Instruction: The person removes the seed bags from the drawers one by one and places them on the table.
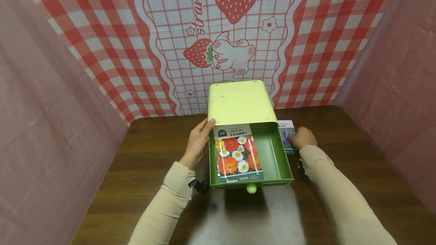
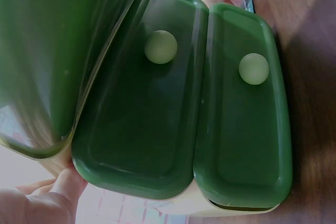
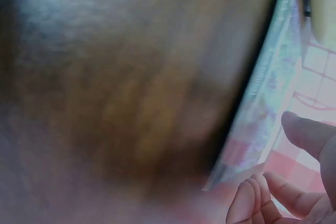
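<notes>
A small drawer cabinet has a pale yellow shell and green drawers with round knobs. Its top drawer is pulled out, and a seed packet picturing red, orange and white flowers lies inside on the left. My left hand rests against the cabinet's upper left front corner, thumb near the edge. Right of the cabinet is a second seed packet with purple flowers, partly covered. My right hand is beside it, thumb over the packet in the head view; in the right wrist view the fingers are spread around nothing.
Two lower drawers, the middle one and the bottom one, are closed. The cabinet stands on a dark wooden table. Behind it hangs a red checked strawberry cloth; pink curtains flank both sides.
</notes>
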The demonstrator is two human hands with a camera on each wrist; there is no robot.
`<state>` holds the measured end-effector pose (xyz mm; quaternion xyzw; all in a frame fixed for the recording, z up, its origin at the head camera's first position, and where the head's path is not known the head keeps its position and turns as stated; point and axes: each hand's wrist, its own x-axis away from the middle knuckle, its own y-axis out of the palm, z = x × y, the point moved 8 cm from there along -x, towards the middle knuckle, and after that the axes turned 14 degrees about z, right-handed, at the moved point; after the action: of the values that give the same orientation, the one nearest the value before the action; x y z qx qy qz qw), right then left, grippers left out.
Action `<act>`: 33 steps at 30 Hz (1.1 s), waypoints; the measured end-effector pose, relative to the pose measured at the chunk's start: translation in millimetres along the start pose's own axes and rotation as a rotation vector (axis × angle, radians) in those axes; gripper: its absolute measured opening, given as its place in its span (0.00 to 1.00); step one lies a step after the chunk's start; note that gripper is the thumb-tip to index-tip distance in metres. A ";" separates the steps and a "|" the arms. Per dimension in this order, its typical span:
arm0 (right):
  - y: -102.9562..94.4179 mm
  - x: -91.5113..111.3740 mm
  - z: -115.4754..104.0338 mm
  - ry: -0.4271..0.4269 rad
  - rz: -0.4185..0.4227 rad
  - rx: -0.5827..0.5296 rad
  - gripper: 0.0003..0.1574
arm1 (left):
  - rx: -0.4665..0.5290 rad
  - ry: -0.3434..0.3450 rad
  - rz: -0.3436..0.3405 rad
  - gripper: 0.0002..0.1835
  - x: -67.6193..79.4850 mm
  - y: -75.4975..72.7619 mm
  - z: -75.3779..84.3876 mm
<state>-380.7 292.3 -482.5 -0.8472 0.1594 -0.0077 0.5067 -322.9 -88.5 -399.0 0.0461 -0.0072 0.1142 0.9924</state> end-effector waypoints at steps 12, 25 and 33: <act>-57.6 7.1 -43.3 -0.032 0.128 -0.275 0.31 | -0.003 -0.004 -0.005 0.36 0.2 1.2 -0.1; -143.0 46.8 -117.4 -0.274 0.256 -0.388 0.29 | -0.019 0.000 0.000 0.37 0.5 0.5 0.7; -154.8 91.4 -157.6 -0.447 0.243 -0.369 0.23 | -0.027 -0.003 0.003 0.38 1.0 0.2 -0.2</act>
<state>-280.9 199.4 -286.1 -0.8804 0.1431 0.2683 0.3639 -322.0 -88.1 -399.2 0.0329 -0.0104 0.1153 0.9927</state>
